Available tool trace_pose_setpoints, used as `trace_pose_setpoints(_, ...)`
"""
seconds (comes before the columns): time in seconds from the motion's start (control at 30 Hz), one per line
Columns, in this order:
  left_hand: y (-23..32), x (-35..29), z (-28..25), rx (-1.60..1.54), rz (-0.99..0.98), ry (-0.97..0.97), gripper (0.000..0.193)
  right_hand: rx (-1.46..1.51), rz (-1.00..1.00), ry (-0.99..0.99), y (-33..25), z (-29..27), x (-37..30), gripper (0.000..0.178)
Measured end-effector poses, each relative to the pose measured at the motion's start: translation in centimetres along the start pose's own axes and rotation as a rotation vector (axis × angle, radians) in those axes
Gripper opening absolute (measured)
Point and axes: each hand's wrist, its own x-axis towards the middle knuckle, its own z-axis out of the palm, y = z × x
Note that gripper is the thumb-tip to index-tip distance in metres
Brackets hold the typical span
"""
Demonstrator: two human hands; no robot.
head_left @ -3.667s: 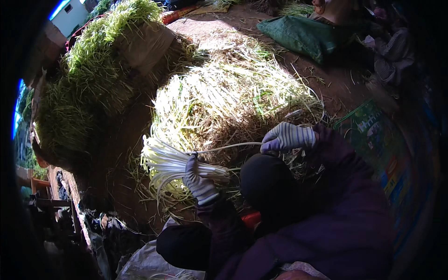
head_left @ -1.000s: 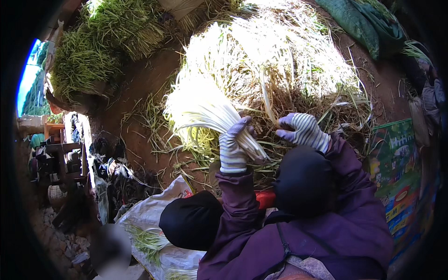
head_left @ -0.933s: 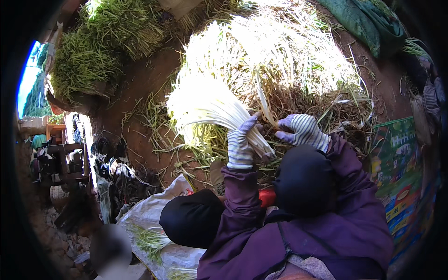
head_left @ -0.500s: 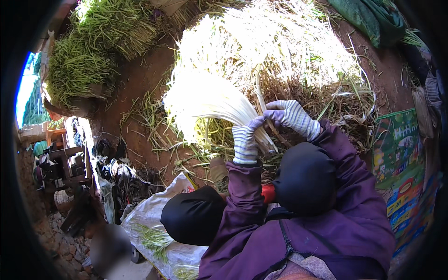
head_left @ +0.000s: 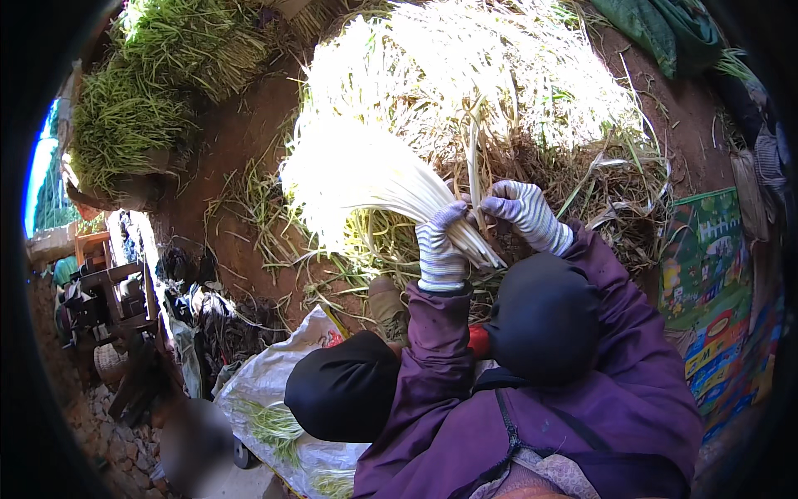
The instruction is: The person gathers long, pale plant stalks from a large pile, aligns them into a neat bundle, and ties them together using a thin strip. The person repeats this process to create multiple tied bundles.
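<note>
My left hand (head_left: 441, 252), in a striped knit glove, is wrapped around a fanned bundle of long pale plant stalks (head_left: 406, 185). The cut ends poke out below the fist, and the far ends spread left into glaring sunlight. Close beside it my right hand (head_left: 527, 218), gloved alike, is closed in a pinch on a thin pale leafy strand (head_left: 475, 158) that stands up from the fingers. Beyond both hands lies a wide heap of straw-like leaves and stalks (head_left: 499, 91), overexposed across much of its top.
Green stalks (head_left: 137, 125) are piled at the far left. A white sack (head_left: 320, 453) with a few stalks on it lies near my left knee. A colourful printed mat (head_left: 706, 283) is at the right, a green cloth bundle (head_left: 661, 33) at the far right. Machinery (head_left: 112, 299) stands left.
My right hand's pinch has shifted slightly, and the strand in it stands more upright. The left hand still holds the bundle, a little further right. The view has tilted slightly.
</note>
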Motion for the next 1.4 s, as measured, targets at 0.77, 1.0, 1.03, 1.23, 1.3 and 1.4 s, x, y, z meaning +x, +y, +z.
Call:
trace_pose_setpoints(0.77,1.1,-1.0,1.1,-0.117,0.09,-0.074,0.055,-0.879,-0.095,0.797,-2.2,-10.9,-12.1,0.044)
trace_pose_setpoints(1.0,0.2,-0.9,1.3,-0.056,0.072,-0.007,0.057,-0.793,0.021,0.151,-3.2,-1.5,0.2,0.069)
trace_pose_setpoints(1.03,0.7,-1.3,1.6,-0.032,0.068,0.026,0.057,-0.699,0.025,0.189,-2.5,-0.5,1.6,0.066)
trace_pose_setpoints(1.23,0.1,-0.6,0.8,0.196,0.108,0.016,0.034,-0.065,0.188,0.065,-4.0,-0.1,2.3,0.036)
trace_pose_setpoints(1.3,-0.2,-0.3,0.8,0.22,0.085,-0.004,0.033,-0.003,0.209,-0.03,-5.0,-1.1,1.3,0.032)
trace_pose_setpoints(1.4,-0.4,-0.1,1.3,0.154,0.045,-0.062,0.036,-0.058,0.154,-0.061,-4.2,-1.7,0.9,0.032)
